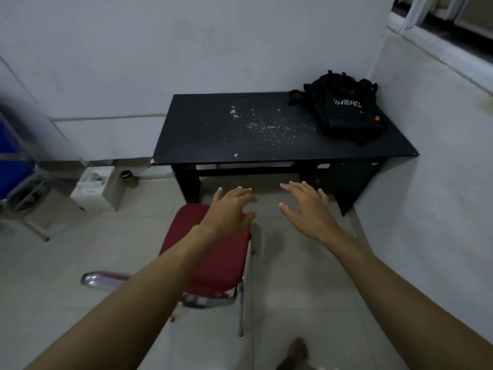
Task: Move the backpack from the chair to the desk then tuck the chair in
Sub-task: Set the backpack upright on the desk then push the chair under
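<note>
The black backpack (344, 110) lies on the far right corner of the black desk (213, 134), against the wall. A red-cushioned chair (213, 263) with chrome legs stands on the tiled floor in front of the desk, left of its middle and outside the leg space. Its seat is bare. My left hand (229, 212) hovers over the far edge of the seat, fingers spread, holding nothing. My right hand (306, 206) is stretched out to the right of the chair, above the floor, also open and empty.
White walls close in the desk at the back and right. A white box (96, 188) and a small dark jar (128, 176) sit on the floor left of the desk. A blue object with a metal frame (16, 166) stands far left. My foot (297, 353) shows below.
</note>
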